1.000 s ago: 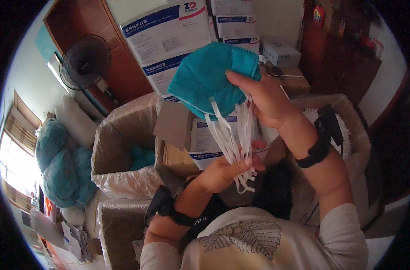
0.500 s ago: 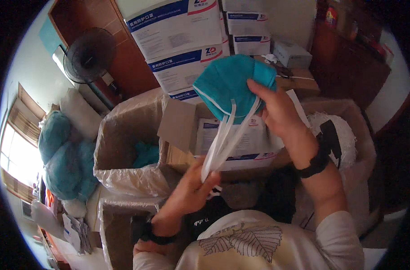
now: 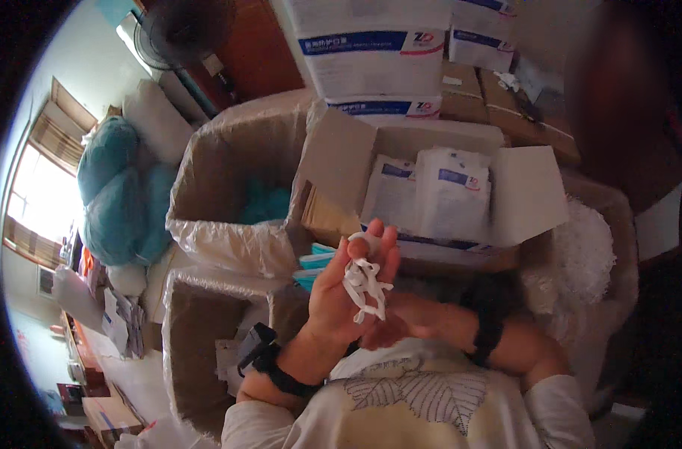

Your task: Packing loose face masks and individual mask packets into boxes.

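Observation:
My left hand (image 3: 329,288) is raised in front of my chest, palm up, thumb bent over a bunch of white elastic straps (image 3: 367,288). The strap ends hang loosely over the palm and wrist side. Beside this hand the folded edges of several teal face masks (image 3: 314,263) show; the hand hides the rest, and I cannot tell how they are supported. My right hand (image 3: 392,323) is low, close to the left wrist and just beyond the strap ends. Its fingers are dim and partly hidden.
An open white carton (image 3: 438,135) holding white packets (image 3: 453,194) stands ahead. Plastic-lined bins (image 3: 191,183) are on the left, teal material (image 3: 266,202) inside one. White strap material (image 3: 584,251) fills a bin on the right. Stacked cartons (image 3: 371,63) rise behind.
The teal mask raised in my right hand has left that spot. Both hands have come down and together, the straps now bunched in the left. The view has shifted, showing the open carton's packets.

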`<state>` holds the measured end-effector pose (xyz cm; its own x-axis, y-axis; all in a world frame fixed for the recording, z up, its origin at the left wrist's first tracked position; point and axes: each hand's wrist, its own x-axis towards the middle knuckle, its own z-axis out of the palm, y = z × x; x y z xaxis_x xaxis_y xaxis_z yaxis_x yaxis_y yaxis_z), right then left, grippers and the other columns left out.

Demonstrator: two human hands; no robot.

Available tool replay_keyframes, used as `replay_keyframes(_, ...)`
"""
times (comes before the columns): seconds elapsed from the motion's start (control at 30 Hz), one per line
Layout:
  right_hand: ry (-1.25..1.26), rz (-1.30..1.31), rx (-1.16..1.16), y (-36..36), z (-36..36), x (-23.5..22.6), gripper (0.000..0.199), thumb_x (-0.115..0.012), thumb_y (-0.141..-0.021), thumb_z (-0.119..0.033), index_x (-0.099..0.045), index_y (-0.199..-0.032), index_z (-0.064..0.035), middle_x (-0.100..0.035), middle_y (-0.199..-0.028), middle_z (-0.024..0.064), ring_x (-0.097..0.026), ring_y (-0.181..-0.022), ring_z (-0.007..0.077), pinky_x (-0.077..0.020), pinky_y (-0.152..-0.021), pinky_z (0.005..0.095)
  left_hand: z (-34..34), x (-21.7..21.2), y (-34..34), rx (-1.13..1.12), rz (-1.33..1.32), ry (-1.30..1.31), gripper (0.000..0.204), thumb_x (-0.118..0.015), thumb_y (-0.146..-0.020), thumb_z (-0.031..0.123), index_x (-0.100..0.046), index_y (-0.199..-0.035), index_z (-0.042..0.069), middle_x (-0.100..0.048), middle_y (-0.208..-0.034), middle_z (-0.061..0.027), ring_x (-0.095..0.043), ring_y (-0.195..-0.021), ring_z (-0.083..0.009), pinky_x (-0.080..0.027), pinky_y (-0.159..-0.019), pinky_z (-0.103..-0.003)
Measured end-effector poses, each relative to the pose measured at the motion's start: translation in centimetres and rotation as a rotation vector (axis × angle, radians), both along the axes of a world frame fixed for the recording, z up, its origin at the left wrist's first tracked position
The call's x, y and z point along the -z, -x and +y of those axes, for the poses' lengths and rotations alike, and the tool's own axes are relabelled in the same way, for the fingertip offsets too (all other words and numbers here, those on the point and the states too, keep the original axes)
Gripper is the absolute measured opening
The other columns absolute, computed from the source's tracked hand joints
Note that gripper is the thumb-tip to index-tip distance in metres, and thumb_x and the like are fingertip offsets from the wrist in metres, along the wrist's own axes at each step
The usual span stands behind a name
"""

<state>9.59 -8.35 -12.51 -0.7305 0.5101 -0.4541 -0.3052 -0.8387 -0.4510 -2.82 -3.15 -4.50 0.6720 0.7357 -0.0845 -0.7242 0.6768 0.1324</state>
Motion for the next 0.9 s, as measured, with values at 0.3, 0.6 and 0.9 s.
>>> replay_keyframes(0.3, -0.932, -0.791, 0.381, -1.4, -1.1, -6.6, 0.026, -0.058, -0.083, -0.028, -0.054, -0.089, -0.0029, -0.059, -0.071, 0.0043, -0.055, -0.068, 0.0095, -0.0445, -0.06, 0.0251, -1.0, 5.1, 1.7, -0.099, 0.427, -0.026, 0.025, -0.036, -0.092, 0.029, -0.047, -0.096, 0.007, -0.043, -0.12, -0.0052, -0.033, -0.121, -0.0203, -0.029, -0.098, -0.036)
replay_keyframes(0.6, -1.004, -0.801, 0.188, -0.1, 2.5, -5.1, 0.022, -0.059, -0.082, -0.021, -0.053, -0.088, -0.0009, -0.056, -0.071, 0.0038, -0.053, -0.065, 0.0095, -0.0444, -0.059, 0.0262, -0.7, 6.4, 1.8, -0.062, 0.516, -0.2, 0.04, -0.037, -0.091, 0.032, -0.037, -0.122, 0.006, -0.039, -0.126, -0.0113, -0.043, -0.111, -0.0213, -0.035, -0.092, -0.037)
replay_keyframes(0.9, -0.158, -0.108, 0.18, -3.4, 2.6, -3.7, 0.029, -0.05, -0.087, -0.031, -0.057, -0.088, -0.0028, -0.049, -0.064, -0.0032, -0.045, -0.053, 0.0042, -0.0372, -0.049, 0.018, 0.5, 6.3, 1.9, 0.035, 0.528, -0.173, 0.035, -0.038, -0.091, 0.029, -0.04, -0.118, 0.005, -0.048, -0.11, -0.008, -0.051, -0.096, -0.0182, -0.041, -0.083, -0.033)
